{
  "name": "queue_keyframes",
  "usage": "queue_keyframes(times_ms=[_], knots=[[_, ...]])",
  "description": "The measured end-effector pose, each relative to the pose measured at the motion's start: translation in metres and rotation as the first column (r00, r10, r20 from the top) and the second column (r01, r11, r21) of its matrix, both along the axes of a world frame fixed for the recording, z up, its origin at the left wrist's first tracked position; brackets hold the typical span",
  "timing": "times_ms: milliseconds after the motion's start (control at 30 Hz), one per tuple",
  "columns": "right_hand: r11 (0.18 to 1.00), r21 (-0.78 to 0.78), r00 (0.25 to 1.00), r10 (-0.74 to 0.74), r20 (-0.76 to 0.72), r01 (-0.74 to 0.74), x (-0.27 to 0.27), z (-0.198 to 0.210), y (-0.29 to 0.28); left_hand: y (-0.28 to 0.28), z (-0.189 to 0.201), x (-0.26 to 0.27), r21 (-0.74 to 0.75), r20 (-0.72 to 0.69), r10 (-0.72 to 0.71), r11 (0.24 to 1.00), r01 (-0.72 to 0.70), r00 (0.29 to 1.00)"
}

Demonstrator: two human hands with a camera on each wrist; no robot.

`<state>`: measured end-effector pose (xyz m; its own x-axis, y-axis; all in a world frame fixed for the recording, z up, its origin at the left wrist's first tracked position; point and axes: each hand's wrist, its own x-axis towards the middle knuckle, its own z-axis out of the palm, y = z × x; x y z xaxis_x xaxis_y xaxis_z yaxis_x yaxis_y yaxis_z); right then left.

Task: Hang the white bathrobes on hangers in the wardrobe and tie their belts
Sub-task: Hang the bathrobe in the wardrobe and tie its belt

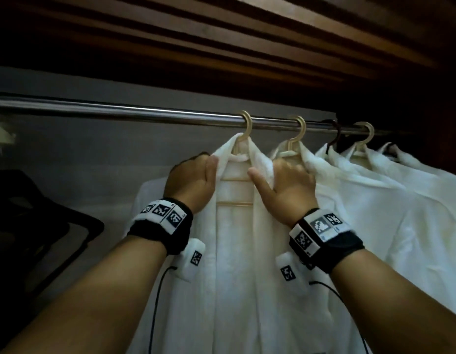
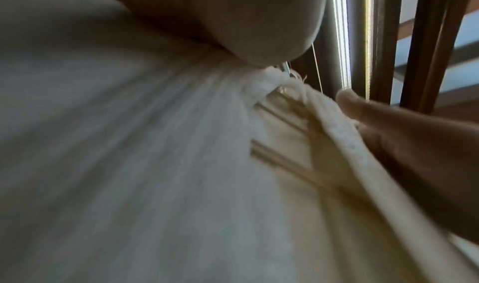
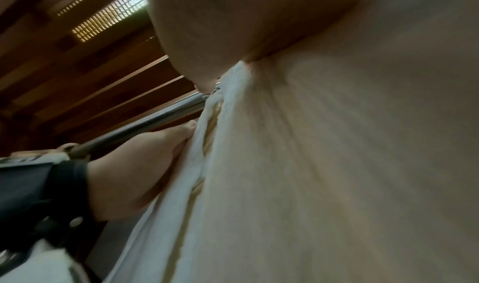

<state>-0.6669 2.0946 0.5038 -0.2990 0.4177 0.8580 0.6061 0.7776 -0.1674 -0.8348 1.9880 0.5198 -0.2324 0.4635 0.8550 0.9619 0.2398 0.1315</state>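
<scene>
A white bathrobe (image 1: 234, 264) hangs open-fronted on a cream hanger (image 1: 243, 123), hooked over the metal rail (image 1: 119, 111). My left hand (image 1: 211, 160) grips its left lapel just below the collar, fingers curled round the edge. My right hand (image 1: 270, 169) holds the right lapel at the same height, with the thumb on the inner side and the fingers behind. The left wrist view shows the robe cloth (image 2: 155, 144) and my right hand (image 2: 401, 140) on the lapel. The right wrist view shows my left hand (image 3: 145, 160) against the robe (image 3: 337, 164). No belt is visible.
Several more white bathrobes (image 1: 375, 200) hang on hangers close to the right, one on a dark brown hanger (image 1: 335, 136). The rail runs bare to the left. A dark object (image 1: 43, 226) stands low on the left. Wooden slats (image 1: 222, 47) form the wardrobe top.
</scene>
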Motion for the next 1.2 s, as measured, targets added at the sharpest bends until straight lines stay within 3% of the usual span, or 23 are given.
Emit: queue_keyframes(times_ms=[167,467,633,767,933,1000,1067,1133,1200], knots=[[0.989,-0.01,0.989,-0.147,-0.002,0.147,-0.009,0.007,-0.003,0.007,-0.001,-0.001,0.021,-0.018,0.117,0.993,-0.117,0.993],[0.986,-0.044,0.984,-0.163,-0.067,0.16,-0.023,0.003,0.004,0.008,-0.005,-0.004,0.067,-0.044,0.152,0.987,-0.149,0.987],[0.986,0.031,0.979,-0.158,-0.13,0.164,-0.021,-0.002,0.003,0.006,-0.012,-0.006,0.117,-0.121,0.16,0.982,-0.146,0.98],[0.991,0.042,0.987,-0.123,-0.107,0.128,-0.016,-0.014,0.007,0.003,-0.018,-0.009,0.126,-0.15,0.223,0.971,-0.205,0.963],[1.0,-0.012,0.998,-0.021,0.057,0.022,0.006,-0.051,0.003,-0.006,-0.036,-0.006,0.074,-0.1,0.262,0.964,-0.256,0.96],[0.997,-0.03,0.995,0.08,0.068,-0.078,0.018,-0.083,0.0,-0.011,-0.063,-0.015,0.052,-0.091,0.194,0.98,-0.19,0.977],[0.992,-0.071,0.981,0.119,0.154,-0.109,0.027,-0.14,0.0,-0.013,-0.12,-0.028,-0.001,-0.1,0.069,0.998,-0.07,0.993],[0.989,-0.108,0.955,0.131,0.267,-0.106,0.037,-0.22,-0.003,-0.019,-0.214,-0.034,-0.147,-0.006,-0.055,0.988,0.054,0.998],[0.976,-0.178,0.895,0.19,0.404,-0.126,0.05,-0.305,-0.014,-0.04,-0.325,-0.024,-0.335,0.272,-0.109,0.921,0.2,0.956]])
